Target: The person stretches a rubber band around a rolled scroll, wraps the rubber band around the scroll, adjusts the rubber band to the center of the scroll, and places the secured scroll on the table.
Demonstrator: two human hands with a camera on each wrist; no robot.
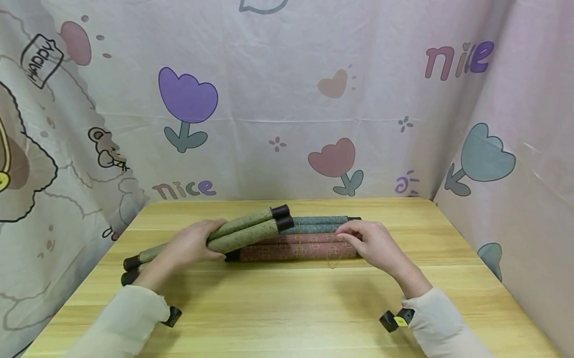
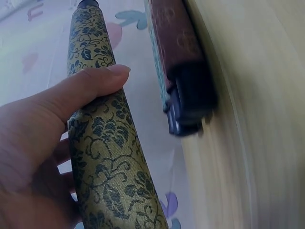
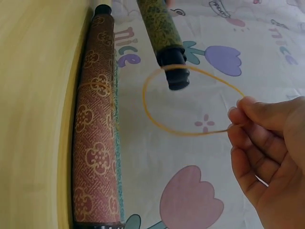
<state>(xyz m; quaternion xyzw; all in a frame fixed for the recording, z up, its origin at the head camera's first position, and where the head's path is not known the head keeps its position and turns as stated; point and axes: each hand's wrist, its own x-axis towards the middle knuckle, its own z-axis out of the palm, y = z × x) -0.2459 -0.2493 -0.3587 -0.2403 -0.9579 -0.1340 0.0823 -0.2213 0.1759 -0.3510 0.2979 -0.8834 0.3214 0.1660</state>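
Note:
My left hand [image 1: 191, 244] grips a green patterned scroll [image 1: 246, 234] with two rolls and dark end knobs, tilted up to the right above the table. In the left wrist view the thumb lies across the green scroll [image 2: 109, 138]. My right hand [image 1: 374, 244] pinches a thin yellow rubber band [image 3: 193, 134] between thumb and fingers; the loop hangs open, apart from the green scroll's end knobs. Beneath the right hand lies a red patterned scroll [image 1: 295, 251] with a thin band round its middle. Behind it is a blue-green scroll [image 1: 322, 224], partly hidden by the green one.
The wooden table [image 1: 274, 318] carries the red and blue-green scrolls side by side near its far part. A printed cloth [image 1: 264, 94] hangs behind and at both sides. A small black device [image 1: 396, 319] is strapped at each sleeve.

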